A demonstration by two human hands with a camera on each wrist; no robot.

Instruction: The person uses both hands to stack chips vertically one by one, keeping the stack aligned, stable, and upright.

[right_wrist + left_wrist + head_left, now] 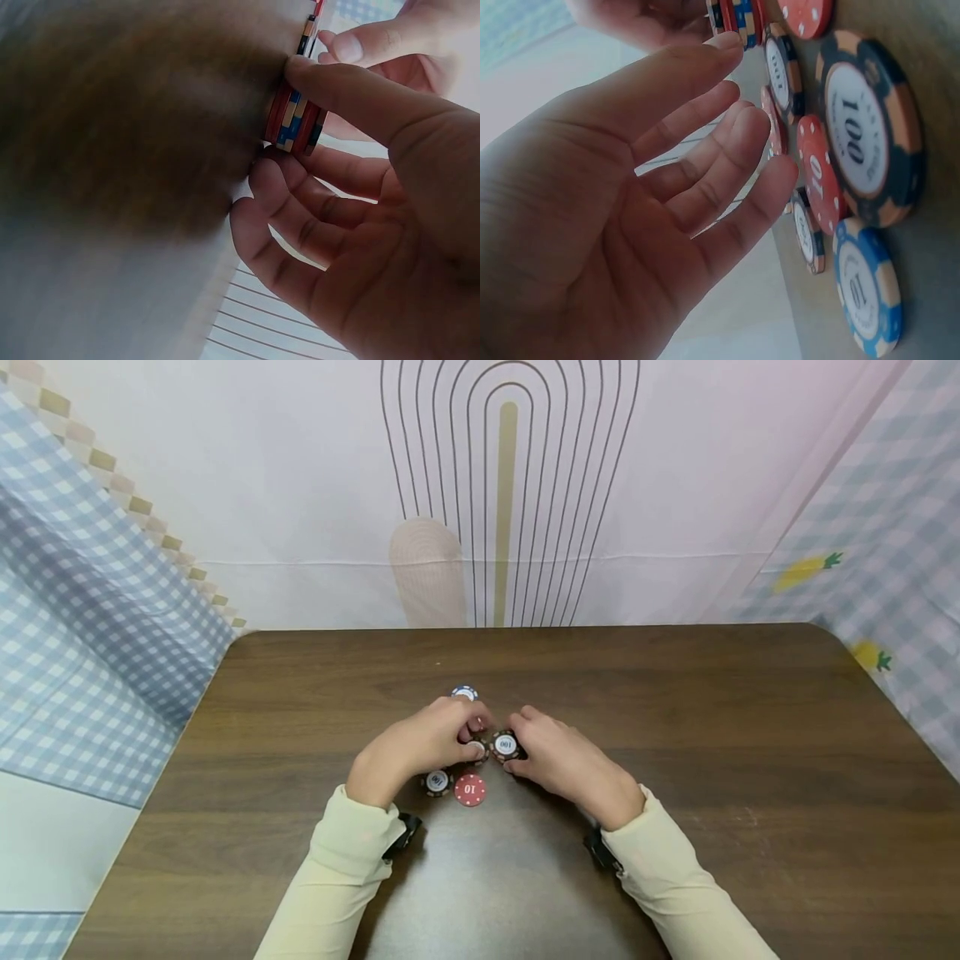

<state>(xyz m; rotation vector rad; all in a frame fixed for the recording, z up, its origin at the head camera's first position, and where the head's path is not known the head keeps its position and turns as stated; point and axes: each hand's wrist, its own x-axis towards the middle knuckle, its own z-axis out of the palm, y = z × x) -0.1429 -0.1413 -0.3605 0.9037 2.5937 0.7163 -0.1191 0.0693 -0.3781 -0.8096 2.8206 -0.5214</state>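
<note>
Several poker chips lie in a loose cluster at the middle of the brown table (675,710). My right hand (517,745) pinches a short stack of chips (294,124) between thumb and fingers; a black 100 chip (505,744) tops it. My left hand (742,112) hovers with relaxed, nearly straight fingers and holds nothing. It is just left of the stack, over the loose chips. Those include a black 100 chip (862,131), a red 10 chip (469,790), a blue chip (464,692) beyond the fingers and another black chip (437,781) near the left wrist.
A hanging cloth with an arch pattern (510,493) stands behind the table's far edge. Checked blue fabric (90,635) hangs on both sides. Bare tabletop stretches left and right of the hands.
</note>
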